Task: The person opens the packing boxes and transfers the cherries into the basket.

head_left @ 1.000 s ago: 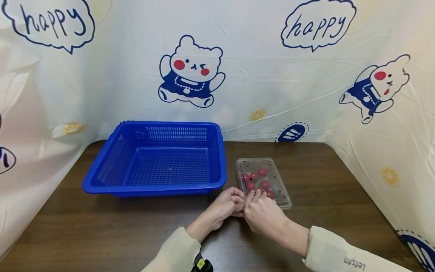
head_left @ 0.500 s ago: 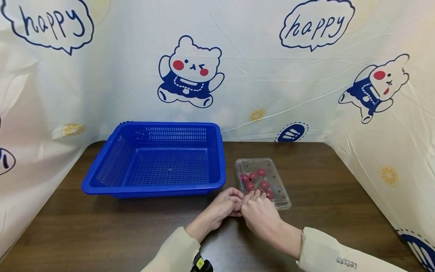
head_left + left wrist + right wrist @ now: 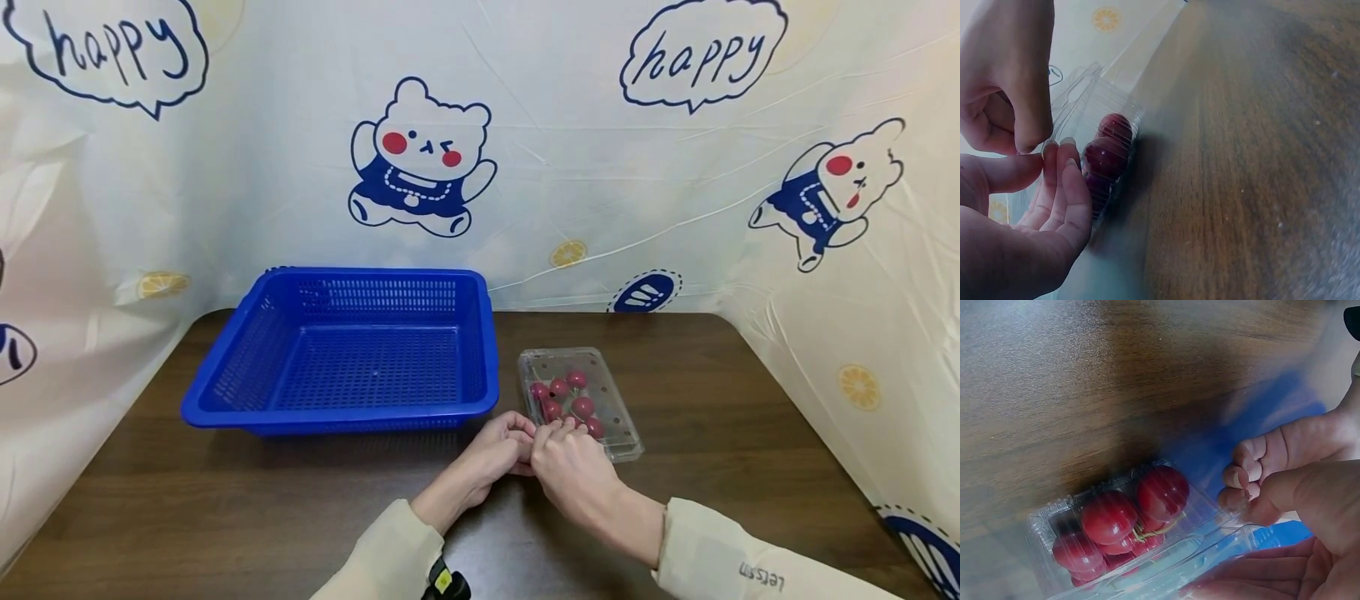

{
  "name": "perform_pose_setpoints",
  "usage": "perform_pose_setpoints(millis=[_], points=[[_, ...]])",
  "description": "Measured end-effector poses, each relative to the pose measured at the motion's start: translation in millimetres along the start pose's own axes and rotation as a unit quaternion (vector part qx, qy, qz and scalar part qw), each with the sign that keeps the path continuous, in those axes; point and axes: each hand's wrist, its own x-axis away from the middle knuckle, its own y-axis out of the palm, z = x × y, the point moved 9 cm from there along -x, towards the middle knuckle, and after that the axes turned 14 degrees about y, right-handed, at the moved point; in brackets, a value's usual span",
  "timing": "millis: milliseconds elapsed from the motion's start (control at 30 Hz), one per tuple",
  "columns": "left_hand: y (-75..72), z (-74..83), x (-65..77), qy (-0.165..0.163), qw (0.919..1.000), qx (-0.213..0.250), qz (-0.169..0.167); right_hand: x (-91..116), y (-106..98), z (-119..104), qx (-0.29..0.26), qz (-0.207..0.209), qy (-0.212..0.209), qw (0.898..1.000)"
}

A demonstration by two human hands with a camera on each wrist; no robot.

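Across the brown wood-grained table [image 3: 270, 508], leftmost, sits a blue basket [image 3: 337, 419] of perforated plastic, rectangular with flared sides; next, the left hand [image 3: 491, 457], fingers bent, and the right hand [image 3: 576, 468], fingers tightly curled, pinch the near left edge of a thin clear box [image 3: 617, 425], right of the basket, holding glossy round red fruits [image 3: 582, 407]

Hidden behind right hand [image 3: 576, 468], lower centre of head view: near-left corner of clear box [image 3: 606, 402]; cut off at bottom: left sleeve [image 3: 392, 554]; blurred, right half of right wrist view: blue basket [image 3: 1288, 400].
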Motion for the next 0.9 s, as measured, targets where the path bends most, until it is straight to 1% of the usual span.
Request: perform_pose_setpoints(millis=[100, 300, 433, 500, 567, 667, 733, 800, 900], points=[[0.3, 1.8, 0.4, 0.003, 1.0000, 0.000, -0.004, -2, -2, 2, -0.011, 0.002, 0.003, 1.000], [0.3, 2.4, 0.0, 0.004, 0.9999, -0.011, -0.008, -8, -10, 8, -0.028, 0.027, 0.024, 0.999], [1.2, 2.4, -0.4, 0.004, 0.9998, -0.018, -0.010, -9, -13, 9, -0.025, 0.042, 0.016, 0.999], [1.1, 2.1, -0.4, 0.002, 0.9997, -0.021, -0.008, -8, -14, 8, -0.015, 0.061, 0.006, 0.998], [1.1, 1.4, -0.5, 0.000, 0.9997, -0.023, -0.006, -7, -16, 8, -0.006, 0.088, -0.002, 0.996], [0.9, 1.0, -0.6, -0.003, 0.9997, -0.024, -0.003, -6, -20, 8, 0.005, 0.130, -0.006, 0.991], [0.9, 1.2, -0.9, -0.003, 0.9997, -0.024, -0.003, -5, -22, 9, 0.004, 0.148, -0.006, 0.989], [0.6, 1.9, -0.7, -0.002, 0.9997, -0.025, -0.003, -5, -23, 9, 0.003, 0.153, -0.006, 0.988], [-0.8, 2.1, -0.2, -0.003, 0.9997, -0.026, 0.001, -5, -23, 9, -0.004, 0.146, -0.005, 0.989]])
